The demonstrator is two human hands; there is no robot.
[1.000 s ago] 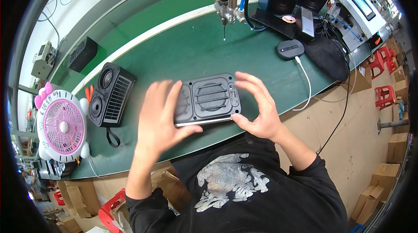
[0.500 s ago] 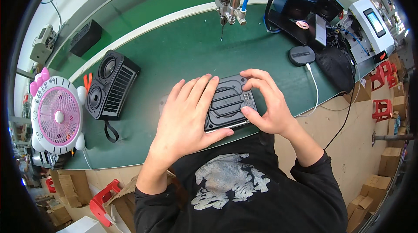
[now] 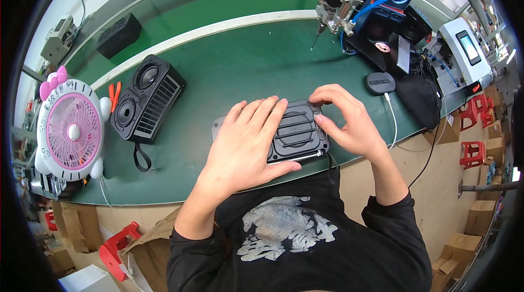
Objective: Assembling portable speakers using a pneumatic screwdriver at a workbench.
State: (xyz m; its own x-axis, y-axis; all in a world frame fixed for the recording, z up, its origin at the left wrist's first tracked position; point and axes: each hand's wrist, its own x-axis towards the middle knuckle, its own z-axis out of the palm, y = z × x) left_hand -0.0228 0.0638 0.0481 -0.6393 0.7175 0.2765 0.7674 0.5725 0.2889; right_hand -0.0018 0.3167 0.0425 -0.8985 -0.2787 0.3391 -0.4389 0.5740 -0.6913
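A black portable speaker (image 3: 296, 128) lies on the green tabletop close to my body, its ribbed round panel facing up. A silver rod antenna (image 3: 305, 156) runs along its near edge, and a dark strap hangs from the right end. My left hand (image 3: 245, 136) rests flat over the speaker's left part, fingers stretched out, the thumb along the near edge. That palm hides much of the casing. At the far right corner my right hand (image 3: 349, 120) is curled, its thumb and bent forefinger on the speaker's end beside the small port panel.
A similar two-cone speaker (image 3: 147, 98) and a pink-white fan (image 3: 73, 133) stand left, with orange-handled pliers or cutters (image 3: 114, 95) between. A driver-like tool with a blue hose (image 3: 338, 10) hangs at the back. Right are a black puck-shaped device (image 3: 379, 83), cables and a white machine (image 3: 466, 49).
My right thumb has moved away from the near side toward the forefinger at the far corner. My left hand stays on the speaker. The whole view has shifted, so the hanging tool appears farther right.
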